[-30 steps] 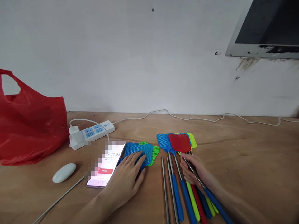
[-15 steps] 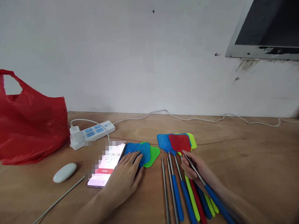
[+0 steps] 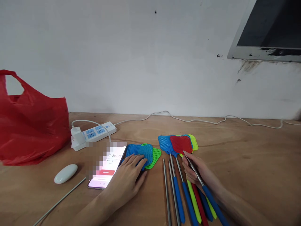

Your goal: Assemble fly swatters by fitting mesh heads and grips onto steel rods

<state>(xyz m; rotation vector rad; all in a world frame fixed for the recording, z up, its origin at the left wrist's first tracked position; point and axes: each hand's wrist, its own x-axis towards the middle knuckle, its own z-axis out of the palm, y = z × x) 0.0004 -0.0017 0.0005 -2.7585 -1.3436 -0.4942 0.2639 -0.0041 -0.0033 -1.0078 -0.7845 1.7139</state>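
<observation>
My left hand (image 3: 127,177) rests palm-down on a blue fly swatter head (image 3: 142,151), its fingers laid over the mesh and the thumb apart. A green swatter head (image 3: 155,156) sticks out from under it. My right hand (image 3: 196,171) pinches a metal swatter rod with a blue handle (image 3: 213,201), tilted with its thin tip up and left. Below that hand lie several fly swatters side by side, their heads overlapping, with a red head (image 3: 181,144) on top. Two bare metal rods (image 3: 166,191) lie left of their handles.
A phone (image 3: 109,166) showing a running timer lies by my left hand. Farther left are a white mouse-shaped object (image 3: 66,173), a power strip (image 3: 98,133) and a red plastic bag (image 3: 35,125). A white cable (image 3: 192,120) runs along the wall.
The blue swatter head under my left hand has slid slightly right, along with the fingers. In my right hand, the blue handle's lower end has swung a little left.
</observation>
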